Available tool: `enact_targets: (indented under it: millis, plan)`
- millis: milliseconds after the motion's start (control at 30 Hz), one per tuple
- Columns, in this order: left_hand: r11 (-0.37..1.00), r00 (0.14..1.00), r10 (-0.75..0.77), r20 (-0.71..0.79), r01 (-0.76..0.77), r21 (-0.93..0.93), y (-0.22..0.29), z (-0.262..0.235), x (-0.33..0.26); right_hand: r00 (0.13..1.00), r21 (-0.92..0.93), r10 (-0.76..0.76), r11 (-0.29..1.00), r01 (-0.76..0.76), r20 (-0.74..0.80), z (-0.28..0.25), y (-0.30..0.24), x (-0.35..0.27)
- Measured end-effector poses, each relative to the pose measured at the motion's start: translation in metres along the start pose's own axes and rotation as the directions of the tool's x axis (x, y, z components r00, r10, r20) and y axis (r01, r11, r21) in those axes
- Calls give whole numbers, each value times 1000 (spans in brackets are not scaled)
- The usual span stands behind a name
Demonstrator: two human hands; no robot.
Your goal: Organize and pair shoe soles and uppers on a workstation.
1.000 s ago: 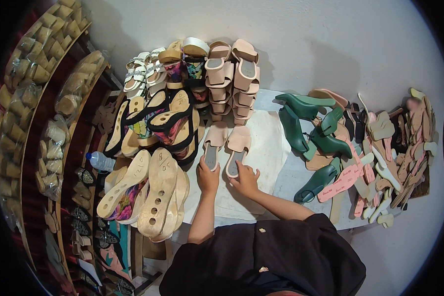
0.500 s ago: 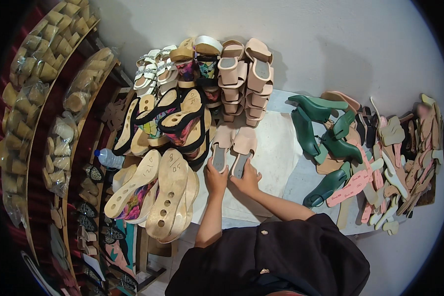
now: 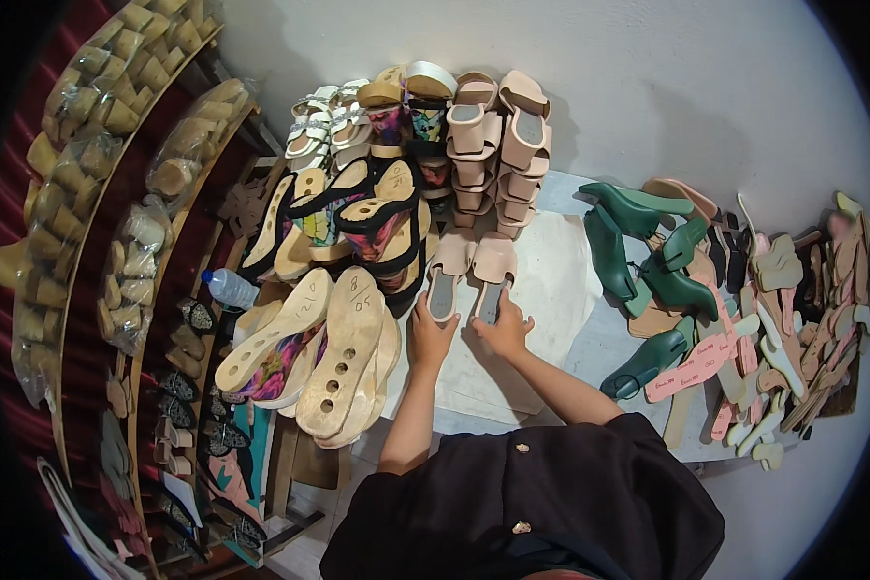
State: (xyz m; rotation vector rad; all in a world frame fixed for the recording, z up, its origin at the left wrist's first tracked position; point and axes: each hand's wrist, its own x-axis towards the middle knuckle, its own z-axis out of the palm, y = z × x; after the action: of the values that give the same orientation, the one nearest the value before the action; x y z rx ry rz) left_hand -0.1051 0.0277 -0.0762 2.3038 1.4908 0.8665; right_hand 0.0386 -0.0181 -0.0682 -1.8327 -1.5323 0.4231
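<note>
A pair of pale pink open-toed slide sandals with grey insoles lies side by side on white paper, toes pointing away from me. My left hand (image 3: 433,331) is closed at the heel of the left sandal (image 3: 453,253). At the heel of the right sandal (image 3: 494,259), my right hand (image 3: 506,332) has its thumb on the inner side and its fingers on the outer side. Just beyond their toes rise two stacks of matching pink sandals (image 3: 524,145). The undersides of the held pair are hidden.
Left of my hands are wooden wedge soles (image 3: 340,372), black-trimmed colourful sandals (image 3: 382,217), white sandals (image 3: 309,130) and a water bottle (image 3: 230,288). Shelves with bagged wooden pieces (image 3: 140,275) line the far left. Green shoe lasts (image 3: 638,362) and piled sole pieces (image 3: 793,319) lie right.
The whole scene has shifted slightly right and up in view. Both hands remain at the heels of the pink pair, which still lies in front of the stacks.
</note>
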Motion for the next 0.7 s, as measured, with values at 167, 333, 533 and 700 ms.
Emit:
enact_targets:
  millis: [167,333,533,700]
  plan:
    - [998,998,64,-14,-64,4,15,2,-17,999,16,-9,1000,9,-40,-12,-2,-6]
    - [989,989,148,2,-148,-11,42,14,-44,995,24,20,1000,-17,-94,-30,12,-40]
    - [965,967,249,58,-243,-96,63,19,-43,984,-30,95,994,-100,-151,-85,48,-86]
    - [911,925,365,106,-332,-244,72,18,-34,906,47,167,986,-161,-390,-147,69,-127]
